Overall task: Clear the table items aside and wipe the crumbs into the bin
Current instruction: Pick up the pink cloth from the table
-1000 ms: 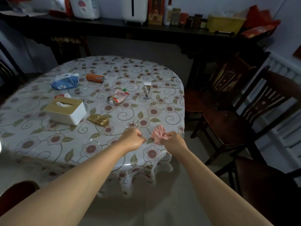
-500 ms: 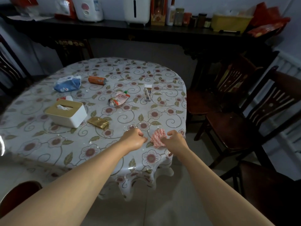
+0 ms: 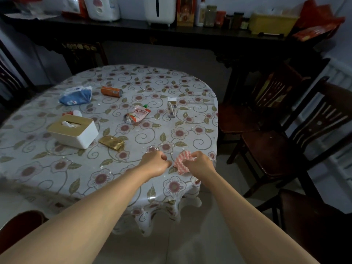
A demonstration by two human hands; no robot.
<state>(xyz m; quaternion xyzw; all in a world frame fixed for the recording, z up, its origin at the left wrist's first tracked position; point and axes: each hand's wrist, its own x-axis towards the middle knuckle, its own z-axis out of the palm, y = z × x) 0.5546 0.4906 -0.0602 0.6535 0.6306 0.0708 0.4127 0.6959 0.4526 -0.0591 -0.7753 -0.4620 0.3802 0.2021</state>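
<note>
A round table with a floral cloth [image 3: 57, 168] carries scattered pale crumbs [image 3: 152, 148]. At its near right edge lies a crumpled pink-and-white cloth [image 3: 181, 162]. My right hand [image 3: 198, 161] pinches that cloth from the right. Just left of it, my left hand [image 3: 155, 162] sits curled in a fist on the tablecloth; whether it touches the cloth is unclear. Farther back lie a white tissue box [image 3: 73, 130], a gold wrapper [image 3: 112, 142], a pink pouch [image 3: 137, 116], a small milk carton [image 3: 172, 107], an orange can [image 3: 111, 91] on its side and a blue tissue pack [image 3: 76, 96].
Dark wooden chairs [image 3: 285, 141] stand close along the table's right side, another chair seat [image 3: 312, 221] at the near right. A long dark sideboard [image 3: 171, 35] with appliances and jars runs along the back wall. Pale floor tiles show below the table edge.
The view has drifted slightly, and my right hand has gathered the pink cloth a little closer to the left fist. The items on the table have not moved.
</note>
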